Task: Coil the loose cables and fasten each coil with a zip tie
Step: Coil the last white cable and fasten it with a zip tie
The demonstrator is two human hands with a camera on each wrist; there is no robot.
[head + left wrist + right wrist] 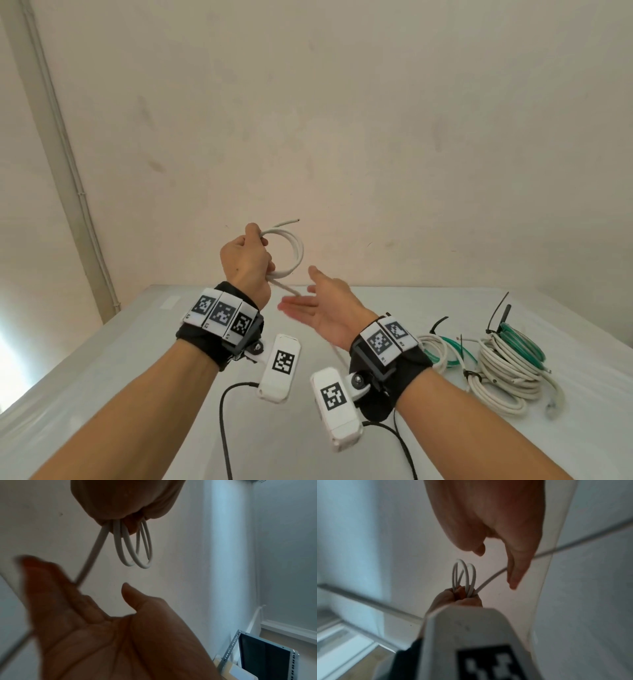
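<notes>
My left hand [255, 255] is raised above the table and grips a white cable [297, 251] wound into a few loops, its cut end poking up to the right. In the left wrist view the loops [135, 550] hang from the closed left hand [126, 503]. The loose tail [286, 287] runs down to my right hand [308, 298], which is palm up with straight fingers just right of the coil. In the right wrist view the tail [489, 580] passes behind a straight finger [515, 568], touching it; nothing is pinched.
On the white table [137, 359] at the right lie a large beige cable bundle [507, 377], a green coil [524, 344] and a smaller white and green coil [442, 353], with black zip ties [498, 310] sticking up. A plain wall stands behind.
</notes>
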